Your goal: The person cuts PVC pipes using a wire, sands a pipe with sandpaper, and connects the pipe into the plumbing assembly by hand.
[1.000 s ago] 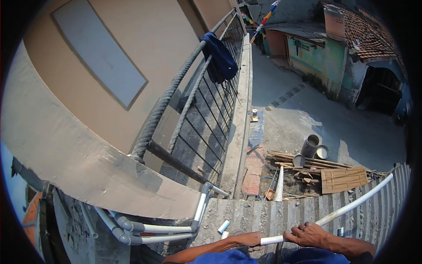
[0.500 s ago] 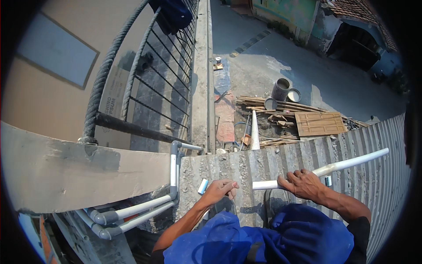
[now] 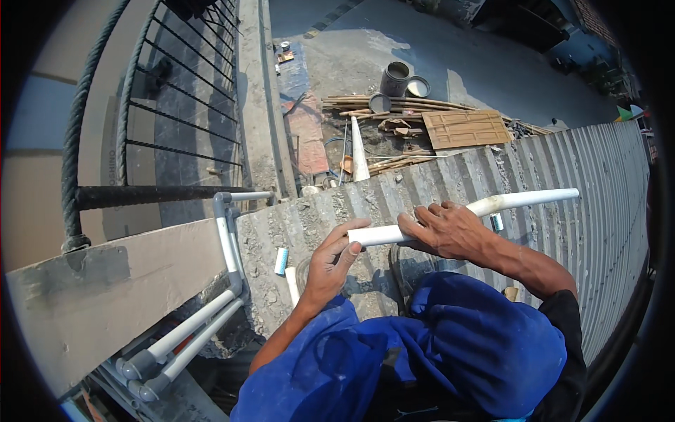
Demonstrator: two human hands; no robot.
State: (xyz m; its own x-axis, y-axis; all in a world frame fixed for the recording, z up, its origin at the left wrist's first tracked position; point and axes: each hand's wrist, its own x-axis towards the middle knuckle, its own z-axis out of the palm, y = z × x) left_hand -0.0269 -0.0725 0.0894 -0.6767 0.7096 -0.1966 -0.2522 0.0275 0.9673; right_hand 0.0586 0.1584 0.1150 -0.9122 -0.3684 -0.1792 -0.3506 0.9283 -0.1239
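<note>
A bent white plastic pipe [image 3: 527, 200] crosses in front of me over corrugated roofing. My right hand [image 3: 439, 228] grips it near the middle, with fingers wrapped over the top. My left hand [image 3: 336, 261] holds the pipe's cut left end between thumb and fingers. Below and left of that hand, a short blue-and-white cylinder [image 3: 281, 261] lies on the roofing beside another short white pipe piece [image 3: 292, 285]; a similar small cylinder [image 3: 498, 221] is just beyond my right hand. My blue-clad knees are beneath my arms.
Grey-jointed white pipes [image 3: 190, 330] run along a concrete ledge [image 3: 91, 302] at left, below a metal railing [image 3: 81, 162]. Beyond the corrugated roof [image 3: 590, 232], lower down, are poles, wooden panels [image 3: 464, 129], buckets [image 3: 396, 79] and a paved street [image 3: 351, 42].
My view has tipped further down toward the roofing. My left hand, apart from the pipe half a second ago, has moved onto its left end; my right hand still grips it.
</note>
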